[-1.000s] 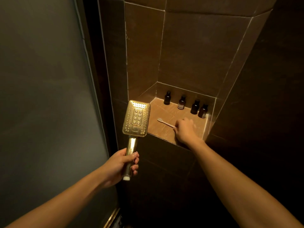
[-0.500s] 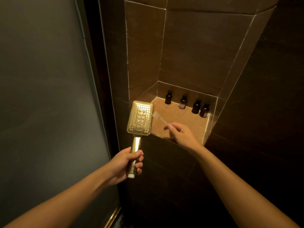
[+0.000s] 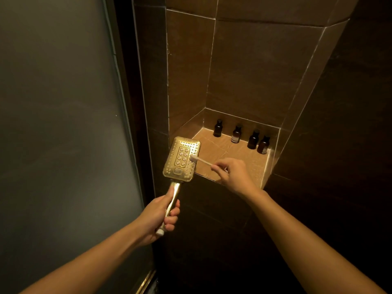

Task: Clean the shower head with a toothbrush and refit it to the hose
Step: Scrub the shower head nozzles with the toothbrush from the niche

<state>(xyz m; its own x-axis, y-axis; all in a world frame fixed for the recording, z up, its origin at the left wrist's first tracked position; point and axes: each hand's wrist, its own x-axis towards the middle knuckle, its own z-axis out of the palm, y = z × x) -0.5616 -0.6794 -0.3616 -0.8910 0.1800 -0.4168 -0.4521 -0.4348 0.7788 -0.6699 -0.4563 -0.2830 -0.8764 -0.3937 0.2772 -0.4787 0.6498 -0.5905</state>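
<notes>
While the left hand (image 3: 158, 217) is wrapping its fingers round the gold handle, the shower head (image 3: 180, 161) is standing upright just above it, nozzle face turned to the camera. Right of the shower head, the right hand (image 3: 233, 175) is pinching the toothbrush (image 3: 202, 161) by its handle end, and the bristles are touching the face's right edge. Behind and to the right of the shower head, four dark bottles (image 3: 236, 134) are sitting in a row on the tiled ledge (image 3: 244, 159).
</notes>
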